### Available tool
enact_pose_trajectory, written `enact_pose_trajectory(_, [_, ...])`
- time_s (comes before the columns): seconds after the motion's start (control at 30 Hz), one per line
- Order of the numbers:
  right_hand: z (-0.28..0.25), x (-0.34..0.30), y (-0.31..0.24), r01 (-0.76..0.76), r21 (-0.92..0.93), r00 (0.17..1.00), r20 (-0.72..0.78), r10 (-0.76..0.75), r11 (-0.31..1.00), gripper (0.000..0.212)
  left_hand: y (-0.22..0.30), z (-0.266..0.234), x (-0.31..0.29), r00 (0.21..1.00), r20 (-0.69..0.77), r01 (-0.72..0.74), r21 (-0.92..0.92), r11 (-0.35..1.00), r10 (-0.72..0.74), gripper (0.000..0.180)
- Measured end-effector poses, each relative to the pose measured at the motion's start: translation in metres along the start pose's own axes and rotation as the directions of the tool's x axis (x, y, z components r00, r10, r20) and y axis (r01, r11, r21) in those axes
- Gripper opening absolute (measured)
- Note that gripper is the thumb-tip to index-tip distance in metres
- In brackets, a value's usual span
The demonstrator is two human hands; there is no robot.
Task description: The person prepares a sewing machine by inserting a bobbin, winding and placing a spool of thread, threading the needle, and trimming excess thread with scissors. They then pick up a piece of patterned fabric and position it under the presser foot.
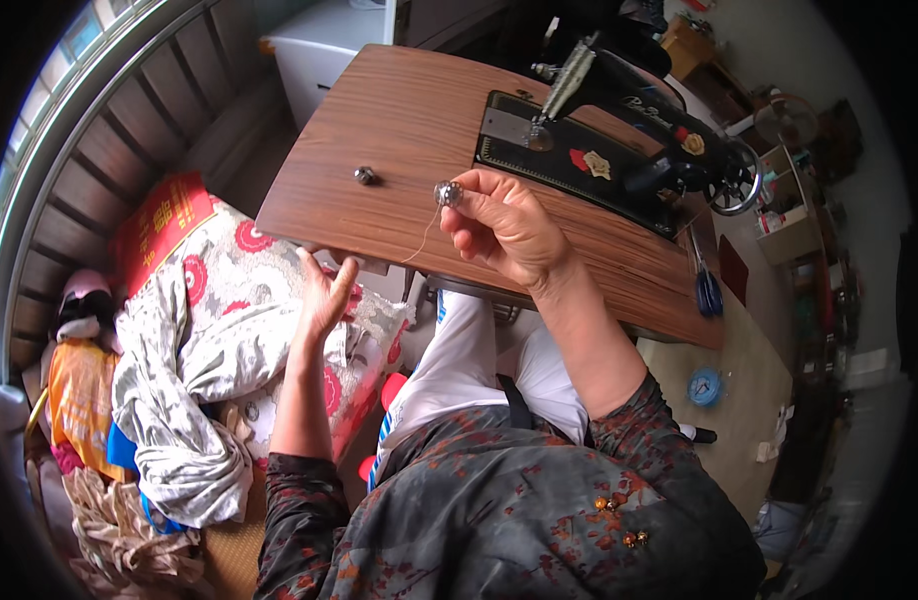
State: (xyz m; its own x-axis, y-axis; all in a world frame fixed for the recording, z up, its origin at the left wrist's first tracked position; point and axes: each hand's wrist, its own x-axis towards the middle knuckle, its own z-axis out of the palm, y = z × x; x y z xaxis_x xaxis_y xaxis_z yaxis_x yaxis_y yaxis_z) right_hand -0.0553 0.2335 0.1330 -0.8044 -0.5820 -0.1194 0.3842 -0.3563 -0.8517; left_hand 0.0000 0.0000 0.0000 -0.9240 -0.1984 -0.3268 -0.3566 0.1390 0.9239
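Between the thumb and fingers of my right hand [507,225] is a small round silver metal bobbin [447,194], held up over the near edge of the wooden table [379,120]. A thin pale thread [424,240] trails down from it past the table's edge. My left hand [326,295] is at the table's near left edge, thumb and fingers apart, with nothing visible in it. A second small metal piece, perhaps a bobbin case [366,176], lies on the tabletop. Beyond my right hand, a black sewing machine [629,110] with flower decals is set into the table.
Dark-handled scissors [708,290] hang at the table's right end. On my left, a floral cushion or quilt [244,270] carries a crumpled white patterned cloth [169,400]. A round blue object [705,386] is on the floor at right. A pale cabinet [329,60] stands behind the table.
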Motion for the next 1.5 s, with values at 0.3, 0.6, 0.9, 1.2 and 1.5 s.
enact_pose_trajectory(0.3, [-0.029, -0.041, 0.005, 0.139, -0.113, 0.985, -0.089, -0.149, 0.984, 0.01, 0.094, 0.049, -0.07, 0.702, 0.121, -0.711, 0.164, 0.684, 0.702, 0.039])
enact_pose_trajectory(0.6, [-0.02, -0.084, -0.003, 0.369, -0.405, 0.903, -0.058, -0.426, 0.836, 0.01, 0.136, 0.111, -0.09, 0.501, -0.014, -0.865, 0.016, 0.501, 0.865, 0.021])
enact_pose_trajectory(0.9, [-0.025, -0.107, -0.003, 0.474, -0.107, 0.874, -0.06, -0.481, 0.874, 0.024, 0.142, 0.134, -0.094, 0.244, -0.027, -0.925, 0.295, 0.241, 0.969, 0.039])
enact_pose_trajectory(1.2, [-0.03, -0.112, -0.004, 0.565, -0.168, 0.793, -0.162, -0.588, 0.808, 0.016, 0.127, 0.125, -0.092, 0.808, 0.309, -0.308, -0.506, 0.806, 0.502, 0.012])
enact_pose_trajectory(1.5, [-0.055, -0.105, 0.01, 0.482, 0.149, 0.87, -0.201, -0.45, 0.864, 0.014, 0.118, 0.131, -0.1, 0.697, 0.096, -0.681, -0.223, 0.697, 0.711, 0.0])
